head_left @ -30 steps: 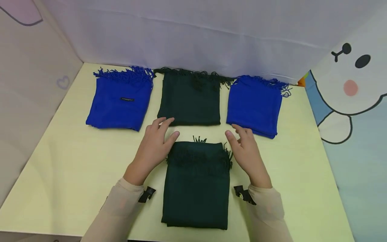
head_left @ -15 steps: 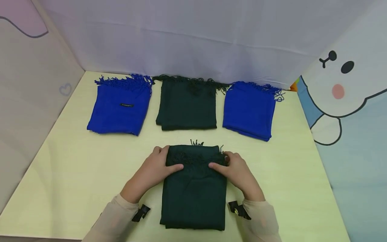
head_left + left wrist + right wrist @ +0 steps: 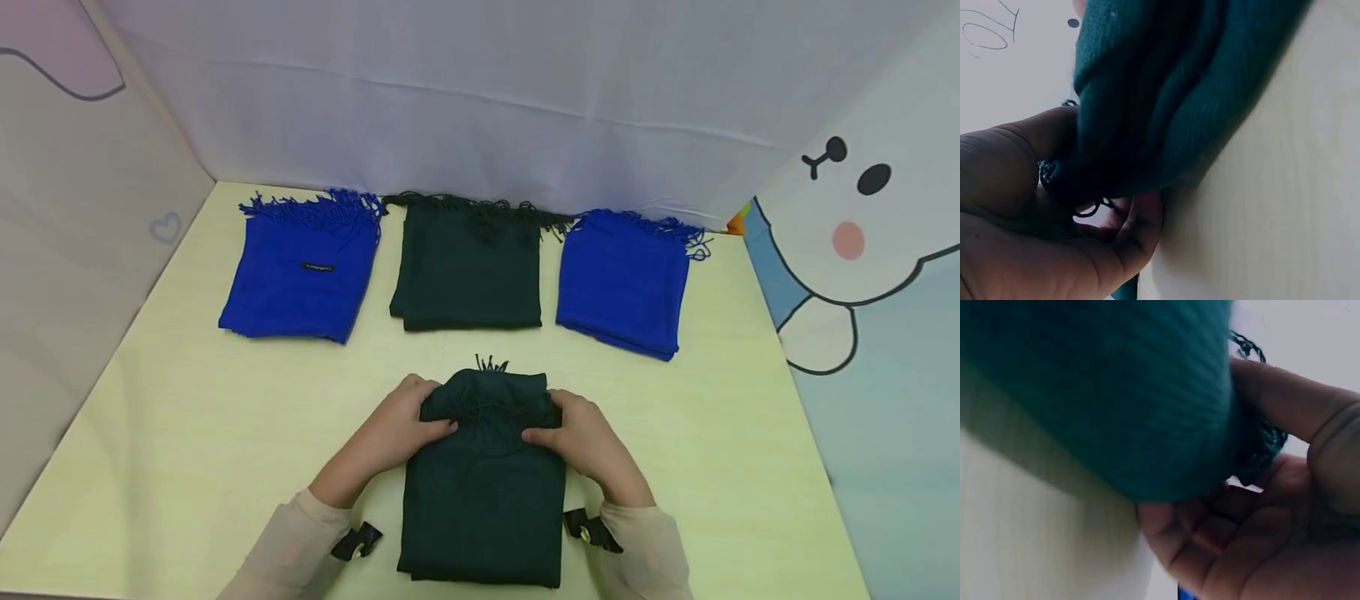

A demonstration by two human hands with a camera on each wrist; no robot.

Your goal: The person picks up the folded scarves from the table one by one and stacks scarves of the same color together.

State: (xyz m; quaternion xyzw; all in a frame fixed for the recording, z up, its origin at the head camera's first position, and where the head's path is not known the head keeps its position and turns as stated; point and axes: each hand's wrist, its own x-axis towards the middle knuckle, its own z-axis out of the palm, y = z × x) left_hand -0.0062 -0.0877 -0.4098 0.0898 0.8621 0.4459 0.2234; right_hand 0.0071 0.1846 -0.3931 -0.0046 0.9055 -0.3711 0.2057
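Observation:
In the head view a folded dark green scarf (image 3: 483,508) with fringe lies at the front middle of the table. My left hand (image 3: 401,425) grips its left edge near the fringed end, thumb on top and fingers curled beneath. On the opposite edge my right hand (image 3: 588,433) holds it the same way. Between the hands the cloth bunches up slightly. The left wrist view shows the layered green scarf (image 3: 1147,94) pinched between thumb and fingers. Fingers reach under the rounded scarf edge (image 3: 1147,425) in the right wrist view, with fringe strands by the thumb.
Along the back of the pale yellow table (image 3: 187,458) lie a folded blue scarf (image 3: 300,283) with a small black label, another dark green scarf (image 3: 472,275) and a second blue scarf (image 3: 622,287). Fabric walls (image 3: 480,100) stand behind and at both sides.
Both hands have come down and back from above the front green scarf onto its sides and taken hold near the fringe. The cloth there has bunched up.

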